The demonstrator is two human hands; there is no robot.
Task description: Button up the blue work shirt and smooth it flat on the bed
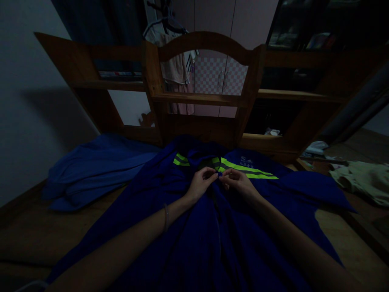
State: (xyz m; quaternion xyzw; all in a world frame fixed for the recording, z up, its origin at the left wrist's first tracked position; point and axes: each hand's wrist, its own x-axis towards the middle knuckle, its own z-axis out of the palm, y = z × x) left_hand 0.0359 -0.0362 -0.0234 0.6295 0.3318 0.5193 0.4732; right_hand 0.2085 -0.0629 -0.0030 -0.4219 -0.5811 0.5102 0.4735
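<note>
A dark blue work jacket (188,243) with yellow-green reflective stripes lies spread out before me, its collar end away from me. At the middle of its front, level with the stripe, my left hand (202,182) pinches the fabric edge between thumb and fingers. Just to the right, my right hand (238,183) pinches the same front edge, its fingertips almost touching those of the left. Whether a button or zip part sits between the fingertips is too small and dark to tell. A front seam runs down the jacket below the hands.
Lighter blue cloth (106,170) lies to the left on the wooden surface (355,239). A wooden shelf frame (203,99) stands behind the jacket. Clothes (174,61) hang beyond it. Pale crumpled fabric (361,180) lies at the right. The room is dim.
</note>
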